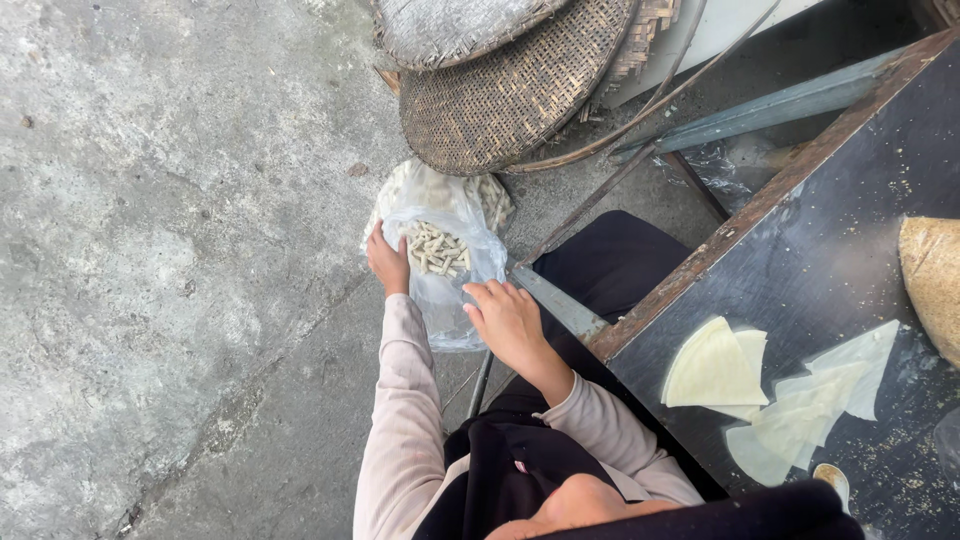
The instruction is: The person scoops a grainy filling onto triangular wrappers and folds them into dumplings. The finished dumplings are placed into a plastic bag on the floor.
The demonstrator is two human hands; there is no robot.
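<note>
A clear plastic bag point(440, 270) of small pale rolls point(437, 250) sits on the concrete floor point(180, 250), just below two leaning woven trays point(510, 95). The left hand point(388, 262) grips the bag's left edge, fingers curled over the rim. The right hand point(508, 318) rests at the bag's right edge, fingers loosely bent; whether it grips the plastic is unclear. Right of the bag, a dark table point(830, 250) holds pale wedge-shaped wrappers point(715, 368).
</note>
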